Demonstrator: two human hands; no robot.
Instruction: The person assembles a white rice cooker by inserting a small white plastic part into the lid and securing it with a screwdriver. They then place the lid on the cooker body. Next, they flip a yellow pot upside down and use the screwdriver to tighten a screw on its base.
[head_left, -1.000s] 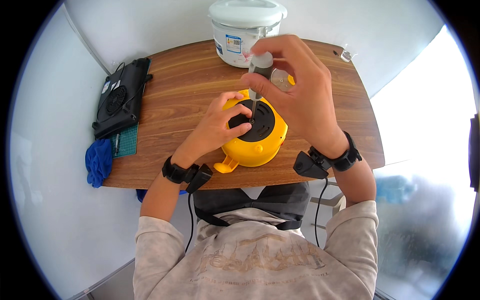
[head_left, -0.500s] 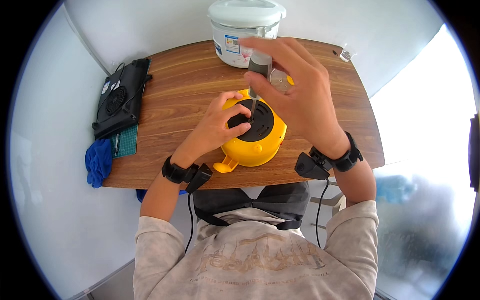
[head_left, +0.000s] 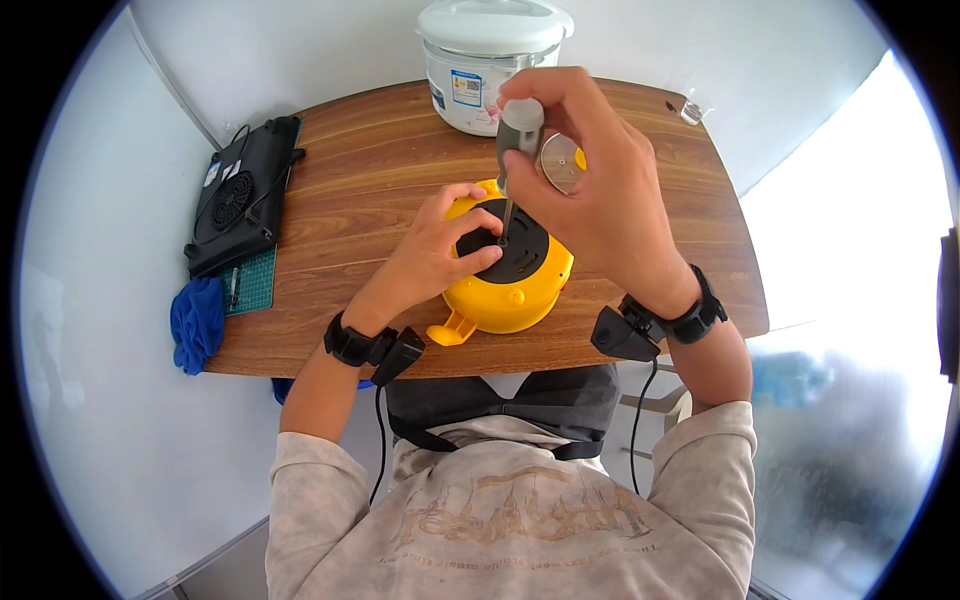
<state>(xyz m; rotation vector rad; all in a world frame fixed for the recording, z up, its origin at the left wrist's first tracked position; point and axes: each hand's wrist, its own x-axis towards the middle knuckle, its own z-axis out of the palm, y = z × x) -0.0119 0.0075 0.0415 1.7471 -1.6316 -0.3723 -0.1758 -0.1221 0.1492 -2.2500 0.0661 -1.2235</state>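
Observation:
A yellow electric pot [head_left: 505, 312] lies upside down on the table, its black slotted base plate [head_left: 524, 262] facing up and its yellow handle toward me. My left hand [head_left: 428, 245] steadies it, fingers curved over the base and rim. The left thumb and forefinger lie close around the screwdriver's tip; whether they touch the shaft I cannot tell. My right hand [head_left: 610, 180] grips the grey handle of a screwdriver [head_left: 520, 135] between thumb and fingers. The screwdriver stands nearly upright, its thin shaft reaching down to a hole near the middle of the plate.
Behind the pot stands a white rice cooker [head_left: 490, 75]. A glass lid [head_left: 562, 165] with a yellow knob lies partly behind my right hand. On the left are a black appliance with a fan grille [head_left: 236, 200], a green cutting mat [head_left: 258, 283] and a blue cloth [head_left: 197, 325].
My right fingers have shifted around the screwdriver's handle and come to rest on its grip, showing more of its top. My left hand and the pot have stayed in place.

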